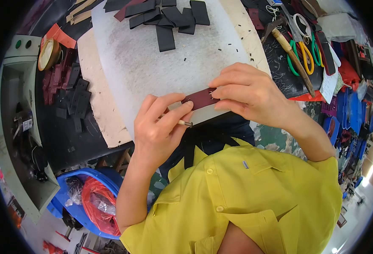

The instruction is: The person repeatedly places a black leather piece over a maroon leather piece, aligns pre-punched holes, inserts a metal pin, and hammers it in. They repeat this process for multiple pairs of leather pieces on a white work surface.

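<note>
A short maroon strip (198, 99), flat and leather-like, is held level between my two hands above the near edge of the work board. My left hand (157, 127) pinches the strip's left end with thumb and fingers. Tucked across that same hand is a thin stick-like tool (185, 123) with a dark tip; its exact kind is unclear. My right hand (254, 93) grips the strip's right end, where small pale marks or slots show beside the fingertips. Black flat strips (166, 39) lie in a loose pile at the board's far side.
Small black scraps dot the white board (127, 63). Maroon and black pieces (81, 99) are stacked at left, beside a round container (49, 54). A hammer (294, 59) and scissors (307, 57) lie at right. A blue tub (106, 178) with bags stands lower left.
</note>
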`<state>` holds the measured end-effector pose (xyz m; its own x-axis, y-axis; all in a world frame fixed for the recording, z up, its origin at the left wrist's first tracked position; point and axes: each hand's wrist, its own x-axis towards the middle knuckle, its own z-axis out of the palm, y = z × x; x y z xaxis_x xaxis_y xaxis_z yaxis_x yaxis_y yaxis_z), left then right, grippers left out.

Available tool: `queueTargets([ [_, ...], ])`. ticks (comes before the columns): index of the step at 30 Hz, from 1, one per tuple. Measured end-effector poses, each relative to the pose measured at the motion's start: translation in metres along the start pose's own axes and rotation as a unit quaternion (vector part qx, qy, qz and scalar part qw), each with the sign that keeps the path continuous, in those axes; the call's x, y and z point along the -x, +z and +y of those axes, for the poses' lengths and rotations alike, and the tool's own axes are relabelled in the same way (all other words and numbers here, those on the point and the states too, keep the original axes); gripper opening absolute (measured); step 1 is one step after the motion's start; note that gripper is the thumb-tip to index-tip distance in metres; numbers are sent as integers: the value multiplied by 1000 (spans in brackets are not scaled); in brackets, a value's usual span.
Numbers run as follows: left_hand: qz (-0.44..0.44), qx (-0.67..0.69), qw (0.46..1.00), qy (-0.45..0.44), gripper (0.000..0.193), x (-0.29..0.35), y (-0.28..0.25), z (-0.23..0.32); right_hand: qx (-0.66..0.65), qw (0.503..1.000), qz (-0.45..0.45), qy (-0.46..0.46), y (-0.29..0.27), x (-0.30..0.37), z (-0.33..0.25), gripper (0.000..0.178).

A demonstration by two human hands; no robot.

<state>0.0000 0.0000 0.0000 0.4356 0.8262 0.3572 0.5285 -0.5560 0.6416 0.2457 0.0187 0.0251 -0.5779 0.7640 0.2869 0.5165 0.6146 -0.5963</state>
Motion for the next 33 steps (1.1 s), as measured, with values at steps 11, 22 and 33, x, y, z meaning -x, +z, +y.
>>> queueTargets([
  [11,24,-11,999,29,28,1,4,-1,60,996,22,-65,10,9,10,17],
  [22,26,-25,999,23,28,2,4,1,58,994,12,-93,12,5,15,16],
  [33,270,430,790,-344,17,-8,-28,3,74,993,-3,-95,8,7,14,12],
])
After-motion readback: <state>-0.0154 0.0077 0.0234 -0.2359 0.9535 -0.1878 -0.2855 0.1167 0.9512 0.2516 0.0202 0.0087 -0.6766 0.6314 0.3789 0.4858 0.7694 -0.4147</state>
